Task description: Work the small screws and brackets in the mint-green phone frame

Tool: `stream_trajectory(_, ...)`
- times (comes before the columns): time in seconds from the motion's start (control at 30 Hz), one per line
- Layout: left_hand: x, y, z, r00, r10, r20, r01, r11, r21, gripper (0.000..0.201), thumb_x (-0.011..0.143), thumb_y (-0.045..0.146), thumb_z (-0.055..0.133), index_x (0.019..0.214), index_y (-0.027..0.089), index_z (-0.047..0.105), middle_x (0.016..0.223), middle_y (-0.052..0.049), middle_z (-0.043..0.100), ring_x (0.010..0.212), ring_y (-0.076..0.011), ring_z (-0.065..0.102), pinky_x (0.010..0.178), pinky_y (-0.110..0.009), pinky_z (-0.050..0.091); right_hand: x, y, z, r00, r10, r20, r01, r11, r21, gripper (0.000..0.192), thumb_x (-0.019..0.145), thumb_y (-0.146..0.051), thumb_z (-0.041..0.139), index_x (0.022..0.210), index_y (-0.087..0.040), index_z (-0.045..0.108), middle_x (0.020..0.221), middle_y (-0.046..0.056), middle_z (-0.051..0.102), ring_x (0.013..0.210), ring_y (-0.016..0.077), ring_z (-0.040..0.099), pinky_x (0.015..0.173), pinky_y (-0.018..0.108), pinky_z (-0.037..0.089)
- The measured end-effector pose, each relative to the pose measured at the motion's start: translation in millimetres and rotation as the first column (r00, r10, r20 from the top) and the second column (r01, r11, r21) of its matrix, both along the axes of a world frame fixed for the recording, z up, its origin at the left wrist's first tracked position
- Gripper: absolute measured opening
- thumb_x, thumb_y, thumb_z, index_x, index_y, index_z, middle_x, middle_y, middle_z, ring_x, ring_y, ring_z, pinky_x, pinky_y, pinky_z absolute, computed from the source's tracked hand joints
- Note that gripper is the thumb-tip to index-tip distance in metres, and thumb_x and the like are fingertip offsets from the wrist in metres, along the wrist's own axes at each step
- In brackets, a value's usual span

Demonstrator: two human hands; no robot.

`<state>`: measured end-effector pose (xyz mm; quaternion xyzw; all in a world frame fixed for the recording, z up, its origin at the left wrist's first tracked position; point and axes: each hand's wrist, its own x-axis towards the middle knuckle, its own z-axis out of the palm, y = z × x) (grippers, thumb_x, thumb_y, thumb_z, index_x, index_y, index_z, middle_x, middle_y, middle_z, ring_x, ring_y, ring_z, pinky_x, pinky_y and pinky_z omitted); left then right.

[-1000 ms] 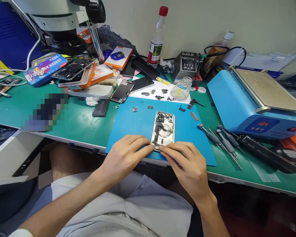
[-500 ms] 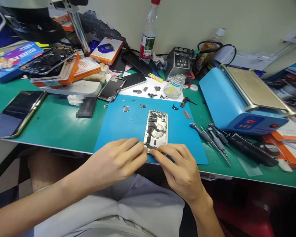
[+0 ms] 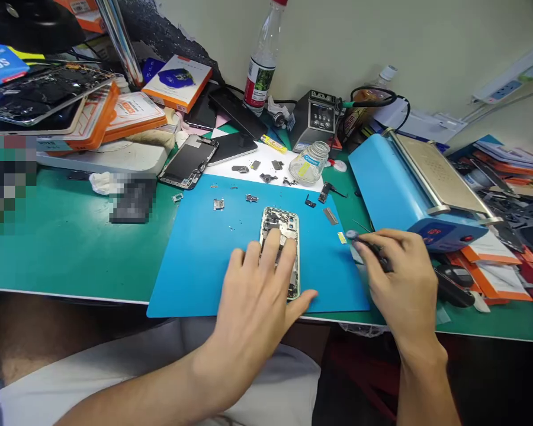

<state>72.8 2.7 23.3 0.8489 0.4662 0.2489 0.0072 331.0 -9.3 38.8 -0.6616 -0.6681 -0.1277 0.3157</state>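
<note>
left hand (image 3: 260, 290) flat, open on phone housing (image 3: 281, 236) | right hand (image 3: 402, 278) grip closed on screwdriver (image 3: 368, 244)

The room is evenly and brightly lit from above, with no harsh glare. Soft, short shadows sit under the left hand (image 3: 260, 296) and right hand (image 3: 402, 284) on the blue mat (image 3: 195, 260). The green desk (image 3: 71, 242) carries a faint sheen. Straight lines bow towards the frame's edges, and the wall strip at the far right leans. Two patches at the left are pixelated into blocks. The near forearms look slightly soft.
</note>
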Motion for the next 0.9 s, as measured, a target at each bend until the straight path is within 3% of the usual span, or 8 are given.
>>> stream_trajectory(0.1, -4.8, -1.2, -1.0, 0.998, -0.042, 0.042, 0.042, 0.999, -0.006, 0.054, 0.104, 0.038, 0.072, 0.149, 0.012, 0.057, 0.15, -0.023, 0.07, 0.104, -0.0367, 0.068, 0.077, -0.05, 0.054, -7.2, -9.4, 5.2, 0.995, 0.004, -0.095, 0.002, 0.998, 0.064, 0.013, 0.11, -0.036, 0.073, 0.115, -0.028, 0.082, 0.116, 0.007, 0.079, 0.102, 0.0251, 0.074, 0.083, 0.04, 0.056)
stream_trajectory(0.2, -20.7, -3.1, 0.8, 0.992, -0.11, 0.067, 0.111, 0.994, -0.01, 0.049, 0.103, 0.027, 0.069, 0.147, 0.013, 0.054, 0.149, -0.023, 0.069, 0.108, -0.0395, 0.067, 0.081, -0.053, 0.056, -20.3, -20.8, 7.9, 0.978, 0.001, -0.209, 0.012, 0.998, 0.062, 0.013, 0.109, -0.036, 0.075, 0.117, -0.029, 0.082, 0.114, 0.004, 0.083, 0.107, 0.0254, 0.077, 0.09, 0.04, 0.059)
stream_trajectory(0.3, -45.3, -1.0, 1.6, 0.972, -0.207, 0.109, 0.214, 0.975, -0.058, 0.051, 0.102, 0.023, 0.07, 0.15, 0.017, 0.052, 0.154, -0.02, 0.065, 0.121, -0.0404, 0.066, 0.089, -0.053, 0.058, -37.1, -23.6, 6.2, 0.927, -0.01, -0.374, 0.039, 0.997, 0.069, 0.012, 0.11, -0.037, 0.074, 0.115, -0.026, 0.077, 0.112, 0.004, 0.084, 0.09, 0.0209, 0.078, 0.079, 0.037, 0.061)
stream_trajectory(0.4, -76.3, 3.2, 1.9, 0.961, -0.252, 0.113, 0.264, 0.958, -0.109, 0.06, 0.101, 0.022, 0.075, 0.155, 0.02, 0.049, 0.163, -0.019, 0.058, 0.136, -0.0398, 0.061, 0.104, -0.054, 0.056, -56.8, -15.2, 4.8, 0.839, 0.028, -0.543, 0.065, 0.986, 0.152, 0.018, 0.112, -0.036, 0.072, 0.126, -0.028, 0.064, 0.106, 0.002, 0.082, 0.075, 0.017, 0.076, 0.069, 0.033, 0.063)
stream_trajectory(0.53, -115.9, 11.3, 4.1, 0.992, -0.127, 0.026, 0.129, 0.984, -0.12, 0.059, 0.101, 0.034, 0.085, 0.148, 0.02, 0.051, 0.147, -0.018, 0.067, 0.128, -0.0419, 0.064, 0.1, -0.056, 0.053, -91.8, 8.1, 5.1, 0.658, 0.147, -0.739, -0.047, 0.987, 0.155, 0.037, 0.114, -0.036, 0.067, 0.148, -0.029, 0.053, 0.113, 0.005, 0.083, 0.103, 0.0219, 0.084, 0.082, 0.037, 0.073)
stream_trajectory(0.6, -130.2, 18.1, 4.9, 0.986, -0.158, 0.06, 0.166, 0.973, -0.161, 0.055, 0.102, 0.034, 0.087, 0.144, 0.024, 0.052, 0.143, -0.012, 0.071, 0.126, -0.0381, 0.065, 0.098, -0.052, 0.052, -113.2, 21.3, 4.1, 0.587, 0.175, -0.79, -0.155, 0.983, 0.102, 0.036, 0.113, -0.038, 0.067, 0.145, -0.026, 0.057, 0.115, 0.008, 0.084, 0.107, 0.024, 0.085, 0.084, 0.039, 0.075)
stream_trajectory(0.73, -142.4, 33.9, 4.2, 0.946, -0.2, 0.254, 0.271, 0.919, -0.286, 0.052, 0.097, 0.031, 0.093, 0.132, 0.028, 0.055, 0.149, -0.006, 0.073, 0.13, -0.0315, 0.066, 0.099, -0.045, 0.055, -151.3, 42.8, -0.1, 0.572, 0.186, -0.799, -0.274, 0.961, 0.027, 0.032, 0.113, -0.043, 0.066, 0.14, -0.027, 0.059, 0.117, 0.008, 0.084, 0.091, 0.0211, 0.084, 0.086, 0.04, 0.075)
stream_trajectory(0.9, -138.0, 44.7, -0.5, 0.932, -0.157, 0.328, 0.26, 0.918, -0.301, 0.049, 0.091, 0.03, 0.098, 0.118, 0.026, 0.057, 0.148, -0.006, 0.076, 0.125, -0.0313, 0.069, 0.098, -0.046, 0.058, -167.7, 54.9, -3.1, 0.582, 0.178, -0.793, -0.288, 0.958, 0.004, 0.032, 0.114, -0.044, 0.066, 0.14, -0.027, 0.059, 0.113, 0.006, 0.083, 0.087, 0.02, 0.082, 0.085, 0.039, 0.074)
